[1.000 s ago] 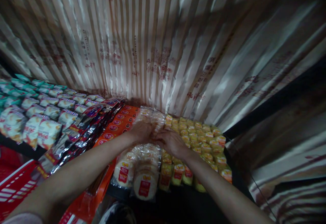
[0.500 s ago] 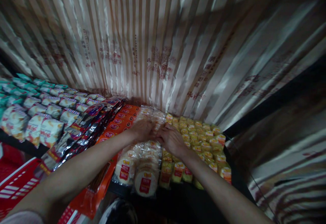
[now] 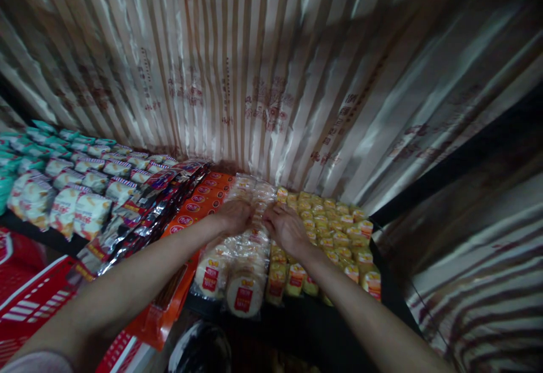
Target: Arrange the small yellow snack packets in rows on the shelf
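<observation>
Two rows of clear packets of round pale biscuits (image 3: 245,294) with red labels run back towards the curtain. My left hand (image 3: 236,216) rests at the left row, its fingers curled down against the wrappers. At the right row is my right hand (image 3: 285,226), fingers bent and drawn together, reaching over the edge of the small yellow packets (image 3: 324,223). A narrow gap separates the two hands. The dim light and my own hands hide what the fingertips grip, if anything. Left of the biscuits lie flat orange packs (image 3: 199,198).
Dark shiny packs (image 3: 159,209), white snack bags (image 3: 91,215) and teal bags (image 3: 31,147) fill the shelf's left side. Red baskets (image 3: 34,299) stand at lower left. A striped curtain (image 3: 237,68) hangs behind. The black shelf edge (image 3: 292,319) runs along the front.
My hands have moved apart slightly from near touching, opening a small gap over the biscuit packets. The view has shifted a little; the goods appear in the same arrangement.
</observation>
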`<state>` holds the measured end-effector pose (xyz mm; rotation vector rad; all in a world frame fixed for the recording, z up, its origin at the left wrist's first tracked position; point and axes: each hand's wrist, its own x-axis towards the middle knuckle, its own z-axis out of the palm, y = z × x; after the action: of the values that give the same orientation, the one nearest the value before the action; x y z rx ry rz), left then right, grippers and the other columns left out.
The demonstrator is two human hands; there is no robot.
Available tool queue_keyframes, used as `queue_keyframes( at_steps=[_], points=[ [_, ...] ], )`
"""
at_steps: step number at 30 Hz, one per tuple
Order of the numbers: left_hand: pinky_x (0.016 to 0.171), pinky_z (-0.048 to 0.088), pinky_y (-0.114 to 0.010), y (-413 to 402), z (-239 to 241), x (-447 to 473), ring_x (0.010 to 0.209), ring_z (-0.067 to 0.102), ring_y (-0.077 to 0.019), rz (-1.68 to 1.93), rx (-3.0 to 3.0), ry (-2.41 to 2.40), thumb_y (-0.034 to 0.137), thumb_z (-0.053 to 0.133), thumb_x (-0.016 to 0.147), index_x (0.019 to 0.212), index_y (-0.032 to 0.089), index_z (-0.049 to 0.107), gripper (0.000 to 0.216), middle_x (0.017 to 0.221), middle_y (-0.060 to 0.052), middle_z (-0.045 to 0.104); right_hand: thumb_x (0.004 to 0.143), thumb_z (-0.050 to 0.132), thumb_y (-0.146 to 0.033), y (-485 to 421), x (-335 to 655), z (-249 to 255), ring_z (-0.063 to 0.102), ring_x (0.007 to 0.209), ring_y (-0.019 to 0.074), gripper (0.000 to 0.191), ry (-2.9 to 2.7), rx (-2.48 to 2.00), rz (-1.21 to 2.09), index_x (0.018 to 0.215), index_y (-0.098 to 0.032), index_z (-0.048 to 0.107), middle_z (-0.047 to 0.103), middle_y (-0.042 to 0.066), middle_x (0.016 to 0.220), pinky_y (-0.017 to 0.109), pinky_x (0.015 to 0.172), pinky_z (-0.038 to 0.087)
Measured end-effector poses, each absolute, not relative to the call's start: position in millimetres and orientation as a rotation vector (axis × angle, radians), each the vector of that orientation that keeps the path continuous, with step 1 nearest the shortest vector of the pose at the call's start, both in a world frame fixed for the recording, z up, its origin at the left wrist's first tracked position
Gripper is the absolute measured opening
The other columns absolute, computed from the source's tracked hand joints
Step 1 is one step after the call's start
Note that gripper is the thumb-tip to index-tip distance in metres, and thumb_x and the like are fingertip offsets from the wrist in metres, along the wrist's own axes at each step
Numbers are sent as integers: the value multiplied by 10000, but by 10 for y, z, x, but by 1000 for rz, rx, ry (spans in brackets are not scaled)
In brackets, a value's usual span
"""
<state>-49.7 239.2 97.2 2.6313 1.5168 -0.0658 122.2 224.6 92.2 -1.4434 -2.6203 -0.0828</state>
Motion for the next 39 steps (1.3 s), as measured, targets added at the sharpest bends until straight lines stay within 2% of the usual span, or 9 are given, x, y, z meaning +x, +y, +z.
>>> queue_keyframes(
  at_steps=[3,7,15,19,24,27,30,36,39],
  points=[
    [683,482,-292,2392,968,-482,866,635,-244,-92,2634,1529,248,449,821,904,136,659,252,898,-124,679,866,476,-261,2162,1207,967,515,914,190,187,-2661,-1342,-76,887,-203,653,641,48,899,309,867,358],
    [702,484,-302,2388,963,-477,887,631,-250,-90,2630,1547,244,441,823,925,135,654,261,930,-135,673,878,465,-327,2092,1188,965,541,889,177,243,-2790,-1228,41,816,-224,676,666,33,848,305,853,368],
    [708,475,-281,2409,918,-481,868,630,-226,-79,2623,1562,240,445,811,897,142,656,248,901,-117,677,871,481,-346,2089,1149,925,587,870,173,253,-2785,-1301,178,812,-214,689,702,27,821,289,836,378],
    [663,467,-258,2379,922,-497,830,630,-205,-49,2593,1603,257,440,813,873,158,650,240,889,-93,667,871,477,-345,2071,1126,938,589,841,175,258,-2749,-1382,147,793,-207,681,698,32,800,289,804,382],
    [649,447,-224,2246,1002,-562,834,607,-156,172,2651,1476,303,421,848,982,220,608,243,1023,-41,614,846,507,-227,2075,1130,932,560,874,172,170,-2691,-1400,24,848,-211,677,682,36,891,295,858,362],
    [642,449,-247,2176,1014,-583,849,605,-188,110,2716,1370,349,445,842,933,214,625,242,994,-43,622,847,511,-251,2094,1137,902,546,881,179,166,-2663,-1375,-6,863,-218,673,677,32,887,299,848,369],
    [643,458,-280,2153,960,-572,857,611,-226,54,2736,1442,312,449,834,937,180,615,236,953,-68,635,841,523,-250,2106,1140,863,541,878,180,148,-2643,-1358,2,855,-221,667,676,20,883,296,844,377],
    [673,474,-300,2165,835,-525,857,615,-227,140,2770,1485,244,421,839,969,172,586,222,915,-70,643,845,497,-209,2016,1169,850,534,857,183,148,-2522,-1274,-130,876,-209,641,636,47,876,319,847,393],
    [679,480,-306,2164,806,-521,861,613,-227,197,2774,1506,250,429,839,951,177,587,207,907,-62,639,850,502,-231,1935,1176,875,540,837,173,150,-2590,-1198,-68,823,-212,648,633,35,841,310,837,400]
  ],
)
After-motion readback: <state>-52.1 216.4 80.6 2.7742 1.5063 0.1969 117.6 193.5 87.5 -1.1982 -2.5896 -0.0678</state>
